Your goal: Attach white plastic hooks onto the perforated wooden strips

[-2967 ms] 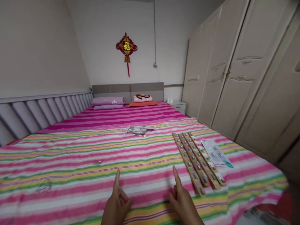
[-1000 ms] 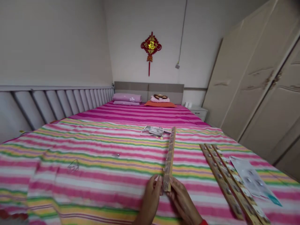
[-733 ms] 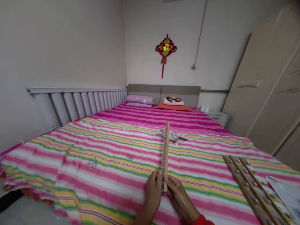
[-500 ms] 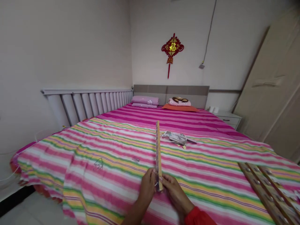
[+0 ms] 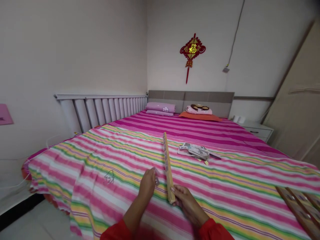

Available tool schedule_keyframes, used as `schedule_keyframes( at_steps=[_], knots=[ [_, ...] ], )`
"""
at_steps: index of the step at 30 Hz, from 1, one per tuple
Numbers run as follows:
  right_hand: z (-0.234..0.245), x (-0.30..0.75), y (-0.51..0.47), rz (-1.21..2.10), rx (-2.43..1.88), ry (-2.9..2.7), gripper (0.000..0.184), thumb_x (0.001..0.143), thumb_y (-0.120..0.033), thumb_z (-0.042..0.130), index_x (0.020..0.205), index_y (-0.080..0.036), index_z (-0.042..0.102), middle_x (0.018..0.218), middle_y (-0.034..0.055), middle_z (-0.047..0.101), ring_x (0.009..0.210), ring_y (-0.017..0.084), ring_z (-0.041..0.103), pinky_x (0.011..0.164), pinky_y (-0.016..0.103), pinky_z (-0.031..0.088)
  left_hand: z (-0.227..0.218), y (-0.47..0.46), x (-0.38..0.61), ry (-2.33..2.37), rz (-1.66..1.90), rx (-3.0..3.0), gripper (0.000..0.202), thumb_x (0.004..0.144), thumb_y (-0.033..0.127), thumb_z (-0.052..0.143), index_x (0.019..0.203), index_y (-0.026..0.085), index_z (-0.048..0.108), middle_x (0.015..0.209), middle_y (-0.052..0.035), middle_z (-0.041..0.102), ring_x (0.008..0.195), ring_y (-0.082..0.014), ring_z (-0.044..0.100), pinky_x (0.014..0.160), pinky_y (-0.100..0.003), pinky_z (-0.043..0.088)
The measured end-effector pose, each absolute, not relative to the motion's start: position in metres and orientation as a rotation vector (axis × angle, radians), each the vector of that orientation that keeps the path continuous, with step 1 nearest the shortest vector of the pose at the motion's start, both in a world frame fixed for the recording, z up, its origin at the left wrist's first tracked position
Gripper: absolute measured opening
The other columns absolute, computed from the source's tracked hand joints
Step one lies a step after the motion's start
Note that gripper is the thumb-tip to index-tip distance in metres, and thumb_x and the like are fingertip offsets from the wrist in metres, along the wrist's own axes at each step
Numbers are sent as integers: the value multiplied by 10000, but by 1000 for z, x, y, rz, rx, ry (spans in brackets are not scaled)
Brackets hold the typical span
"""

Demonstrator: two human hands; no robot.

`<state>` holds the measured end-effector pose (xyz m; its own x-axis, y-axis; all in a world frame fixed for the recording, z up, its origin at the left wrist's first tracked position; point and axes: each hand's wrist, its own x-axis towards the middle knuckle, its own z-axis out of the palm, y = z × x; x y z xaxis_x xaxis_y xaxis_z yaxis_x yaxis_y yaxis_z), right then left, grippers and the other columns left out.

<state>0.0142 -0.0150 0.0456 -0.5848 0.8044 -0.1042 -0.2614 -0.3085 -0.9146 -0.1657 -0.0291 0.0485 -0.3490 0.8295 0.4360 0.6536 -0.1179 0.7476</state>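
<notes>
My right hand (image 5: pixel 186 201) is closed round the near end of a long, narrow wooden strip (image 5: pixel 169 166). The strip points away from me over the bed, and small shiny pieces show along its left face. Just left of it, my left hand (image 5: pixel 148 183) is closed on a small clear plastic piece (image 5: pixel 156 176), apart from the strip. Beyond the strip, to its right, a pile of plastic packets (image 5: pixel 195 151) lies on the striped sheet (image 5: pixel 225 190).
Several brown wooden strips (image 5: pixel 297 206) with shiny fittings lie at the right edge of the bed. A tangle of thin dark thread or wire (image 5: pixel 109 177) rests on the left. A white radiator (image 5: pixel 105 108) lines the left wall. Folded bedding (image 5: pixel 160 108) is by the headboard (image 5: pixel 210 100).
My left hand has come off the strip and moved left, now with the clear plastic piece in it. The strip has tilted leftward at its far end. The view has turned slightly left.
</notes>
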Motion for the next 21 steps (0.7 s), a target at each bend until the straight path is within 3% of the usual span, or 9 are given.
schedule_keyframes(
  at_steps=[4,8,11,15,21],
  knots=[
    [43,18,-18,1939,-750,-1244,401,621,-496,774,693,-124,643,531,-31,540,453,67,467,437,191,375,61,-8,-165,2056,1594,1638,366,888,354,322,983,159,617,884,-107,634,873,-230,571,817,-379,443],
    [43,17,-20,1913,-722,-1297,410,630,-503,764,726,-123,645,519,-38,534,434,65,459,435,194,379,70,15,-140,1917,1512,1338,479,902,507,234,719,199,550,688,-48,599,661,-195,571,636,-315,440],
    [44,18,-20,1890,-700,-1364,393,653,-494,751,735,-126,641,512,-40,536,425,69,468,427,194,374,73,30,-127,1873,1532,1261,481,889,539,237,625,215,474,621,-29,561,624,-185,550,594,-290,410],
    [48,23,-19,1882,-689,-1370,394,655,-496,750,735,-128,638,531,-36,538,431,72,477,427,197,384,69,45,-123,1794,1618,1234,427,885,496,267,604,224,440,586,-18,537,605,-173,531,576,-279,412],
    [47,34,-18,1932,-692,-1293,388,658,-500,746,702,-132,630,533,-35,514,438,68,450,430,191,379,61,54,-140,1778,1581,1208,420,873,509,293,711,208,536,560,-15,562,566,-180,559,570,-299,445]
  ],
)
